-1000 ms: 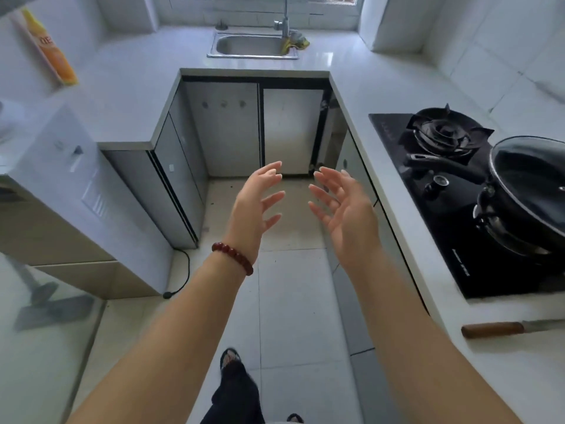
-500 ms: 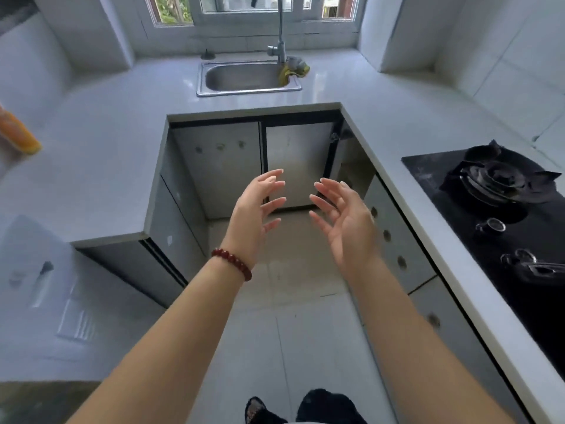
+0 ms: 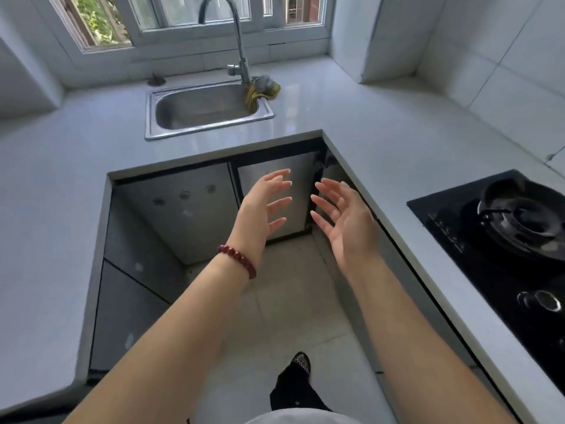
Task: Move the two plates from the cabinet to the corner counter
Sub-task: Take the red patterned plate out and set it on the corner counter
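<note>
No plate shows in the head view. My left hand [image 3: 263, 206], with a red bead bracelet on the wrist, and my right hand [image 3: 342, 221] are held out in front of me, palms facing each other, fingers spread and holding nothing. They hover in front of the grey lower cabinet doors [image 3: 272, 194] under the sink, which are closed. A dark gap shows at the right end of those doors, under the counter's inner corner. The white corner counter [image 3: 360, 117] lies to the right of the sink.
A steel sink [image 3: 204, 108] with a tall tap [image 3: 235, 41] and a yellow-grey rag [image 3: 263, 90] sits below the window. A black gas hob [image 3: 501, 240] is set into the right counter. White counter runs along the left. Tiled floor lies below.
I have walked forward toward the sink; the sink, window and cabinet doors are closer. The wok, knife and orange bottle have left the view. Both hands keep their spread pose.
</note>
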Tool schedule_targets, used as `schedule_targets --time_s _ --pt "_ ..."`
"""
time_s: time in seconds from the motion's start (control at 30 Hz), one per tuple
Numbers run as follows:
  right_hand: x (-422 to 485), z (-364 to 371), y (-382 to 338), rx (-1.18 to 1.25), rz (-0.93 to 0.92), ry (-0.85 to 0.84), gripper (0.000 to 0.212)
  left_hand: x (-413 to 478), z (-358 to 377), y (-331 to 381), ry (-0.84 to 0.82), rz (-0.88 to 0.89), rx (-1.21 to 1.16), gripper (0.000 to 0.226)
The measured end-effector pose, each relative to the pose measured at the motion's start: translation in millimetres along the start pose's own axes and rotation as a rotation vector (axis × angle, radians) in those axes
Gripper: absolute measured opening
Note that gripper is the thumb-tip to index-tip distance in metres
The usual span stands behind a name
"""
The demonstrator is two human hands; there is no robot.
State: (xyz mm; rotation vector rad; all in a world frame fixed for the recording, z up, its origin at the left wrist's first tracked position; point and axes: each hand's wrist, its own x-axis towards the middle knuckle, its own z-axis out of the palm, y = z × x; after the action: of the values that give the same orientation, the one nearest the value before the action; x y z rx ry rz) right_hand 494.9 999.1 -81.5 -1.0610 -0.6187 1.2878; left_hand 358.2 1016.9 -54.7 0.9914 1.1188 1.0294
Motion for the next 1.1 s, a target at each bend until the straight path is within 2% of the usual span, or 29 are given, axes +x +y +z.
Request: schedule_targets --time_s 0.37,0.53,0.8,0.97,1.1 --pt "138 9 -20 0.023 -0.019 0.12 0.027 145 20 27 -0.1 -0.068 0.01 0.031" --pt "188 14 -17 0.017 -0.054 0.246 0.027 214 23 33 -0.23 -0.105 0.035 0.036" --pt "270 40 -8 0.1 -0.133 0.52 0.026 335 24 45 -0.505 -0.094 0.135 0.022" --pt "302 44 2 0.101 -0.18 0.617 0.028 387 30 40 -0.588 -0.125 0.129 0.028" --pt "318 23 27 0.085 -0.181 0.636 0.027 408 37 4 -0.619 -0.131 0.136 0.029"
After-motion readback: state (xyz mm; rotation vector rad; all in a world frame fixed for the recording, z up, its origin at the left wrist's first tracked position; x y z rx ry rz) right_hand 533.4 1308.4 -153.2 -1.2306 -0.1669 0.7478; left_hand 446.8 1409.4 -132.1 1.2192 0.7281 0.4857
